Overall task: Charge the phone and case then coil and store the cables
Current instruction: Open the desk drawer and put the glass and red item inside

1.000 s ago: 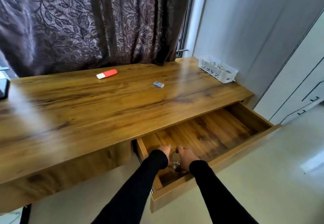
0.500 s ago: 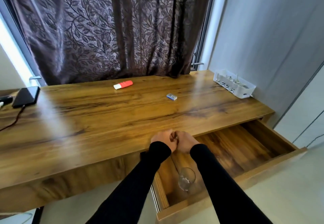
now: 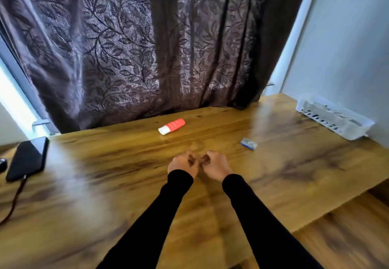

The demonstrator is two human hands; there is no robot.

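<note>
Two hands are seen over the middle of the wooden bench (image 3: 105, 184), both reaching out from black sleeves. The left hand (image 3: 182, 164) is held with its fingers curled inward, and the right hand (image 3: 214, 164) is curled in the same way; the two are just beside each other, knuckles nearly meeting. Nothing can be made out between the fingers, though the picture is blurred there, so whether something thin is pinched cannot be told. Whether the hands touch the bench top or hang above it cannot be told either.

One phone (image 3: 28, 157) is laid at the far left of the bench, dark screen up, and one dark cable (image 3: 14, 199) is seen running from its near end toward the left edge. A small dark object (image 3: 2, 165) is cut off by the left edge beside the phone; what it is cannot be told.

One red and white case (image 3: 171, 126) is laid on the far side of the bench, in front of the curtain (image 3: 147, 47), well apart from the phone. One small blue-grey box (image 3: 248, 143) is laid to the right of the hands. One white slotted basket (image 3: 334, 119) is set at the far right against the wall. At the near right, part of one open drawer (image 3: 347, 237) is seen below the bench edge.
</note>
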